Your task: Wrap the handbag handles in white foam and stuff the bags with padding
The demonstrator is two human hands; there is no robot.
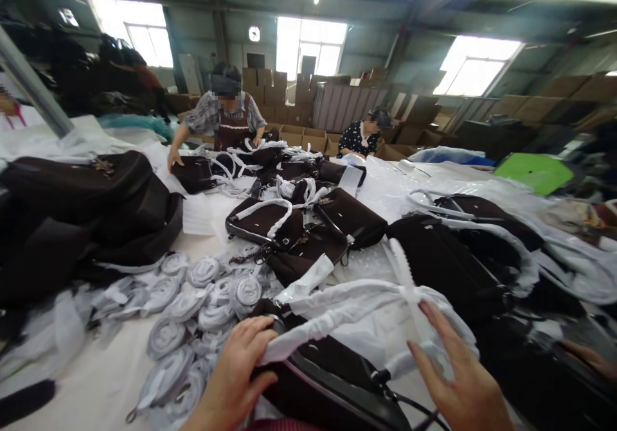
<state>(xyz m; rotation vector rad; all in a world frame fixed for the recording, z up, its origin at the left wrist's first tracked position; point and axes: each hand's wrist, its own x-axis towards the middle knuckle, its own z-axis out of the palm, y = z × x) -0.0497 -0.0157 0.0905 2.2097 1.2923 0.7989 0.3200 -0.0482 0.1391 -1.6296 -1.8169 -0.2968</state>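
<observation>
A dark brown handbag (337, 379) lies right in front of me, its handles (357, 293) wrapped in white padding. My left hand (243, 363) is closed on the bag's left end, beside the base of a handle. My right hand (456, 367) has its thumb and fingers spread at the right side of the wrapped handles; its fingertips are against or very near the white wrap. Below that hand a thin dark strap runs off the bag's right end. Left of the bag lie several rolled straps (205, 315) in white wrapping.
More dark handbags (354, 216) are spread across the white-covered table. A large dark pile (87, 212) stands at left. Two co-workers (231, 113) are across the table, and another person's hand (590, 357) shows at the right edge. A green sheet (533, 173) lies far right.
</observation>
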